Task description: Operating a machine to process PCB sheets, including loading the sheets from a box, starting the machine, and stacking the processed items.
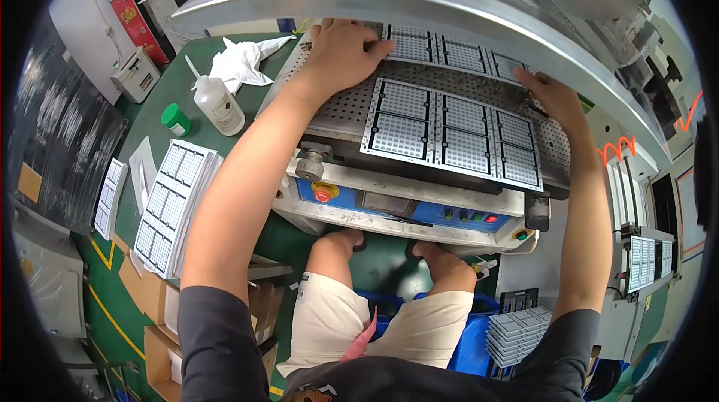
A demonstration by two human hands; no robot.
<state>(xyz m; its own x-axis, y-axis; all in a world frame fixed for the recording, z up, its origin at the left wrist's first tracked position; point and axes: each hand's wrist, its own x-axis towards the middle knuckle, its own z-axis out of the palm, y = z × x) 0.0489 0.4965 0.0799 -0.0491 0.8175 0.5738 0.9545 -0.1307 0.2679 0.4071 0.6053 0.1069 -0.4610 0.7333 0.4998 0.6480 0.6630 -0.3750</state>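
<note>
Head view: beside the stack of grid sheets (174, 207) on the green bench (161, 95), the left hand (341, 50) presses flat, fingers spread, on the far grid panel (442, 51) lying on the perforated machine bed (348, 106). The right hand (550, 95) pinches that panel's right end; it looks thin, stiff and light, best gripped by its edges.

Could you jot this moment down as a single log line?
left hand: flat on far grid panel | right hand: at panel's right end | near grid panel: untouched
</note>
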